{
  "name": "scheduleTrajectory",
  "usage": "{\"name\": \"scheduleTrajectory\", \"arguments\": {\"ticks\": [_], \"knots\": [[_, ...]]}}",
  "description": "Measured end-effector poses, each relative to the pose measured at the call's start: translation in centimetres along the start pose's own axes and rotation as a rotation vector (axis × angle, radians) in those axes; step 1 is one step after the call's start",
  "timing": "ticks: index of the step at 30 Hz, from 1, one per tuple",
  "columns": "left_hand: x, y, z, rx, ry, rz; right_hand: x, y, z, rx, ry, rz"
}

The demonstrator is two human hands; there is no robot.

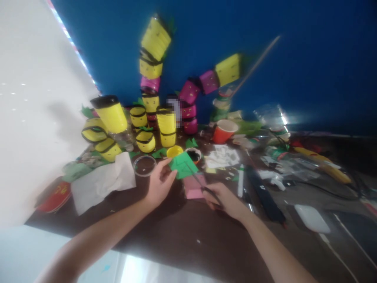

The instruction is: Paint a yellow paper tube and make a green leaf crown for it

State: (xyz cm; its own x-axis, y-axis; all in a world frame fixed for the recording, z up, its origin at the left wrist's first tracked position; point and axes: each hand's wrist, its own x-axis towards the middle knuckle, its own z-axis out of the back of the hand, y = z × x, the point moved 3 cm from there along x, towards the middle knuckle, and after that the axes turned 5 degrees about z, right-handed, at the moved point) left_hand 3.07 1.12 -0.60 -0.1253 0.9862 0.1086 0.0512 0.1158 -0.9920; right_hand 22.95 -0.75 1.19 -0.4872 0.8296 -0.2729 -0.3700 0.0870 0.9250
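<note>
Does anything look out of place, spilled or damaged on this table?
I see no clear spill, though the blur hides detail. Crumpled white paper lies beyond the right hand, near small scraps, looking discarded. Oddest is a pixelated patch beside the yellow containers, masking what is there.

A blue wall [318,59] rises behind the dark table [176,232]. At left, a red container [55,199] lies beside a creased white sheet [101,184]; farther right, an orange-red cup [223,133] stands behind crumpled tissue [222,157].
</note>
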Motion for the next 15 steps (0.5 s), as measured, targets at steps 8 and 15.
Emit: {"name": "scheduleTrajectory", "arguments": {"ticks": [8, 15], "knots": [[0.04, -0.18, 0.07, 0.057, -0.009, -0.011, 0.07, -0.06, -0.02, -0.018, 0.029, 0.023], [0.09, 0.41, 0.13, 0.034, 0.018, -0.002, 0.06, 0.07, -0.03, -0.014, 0.039, 0.048]]}}
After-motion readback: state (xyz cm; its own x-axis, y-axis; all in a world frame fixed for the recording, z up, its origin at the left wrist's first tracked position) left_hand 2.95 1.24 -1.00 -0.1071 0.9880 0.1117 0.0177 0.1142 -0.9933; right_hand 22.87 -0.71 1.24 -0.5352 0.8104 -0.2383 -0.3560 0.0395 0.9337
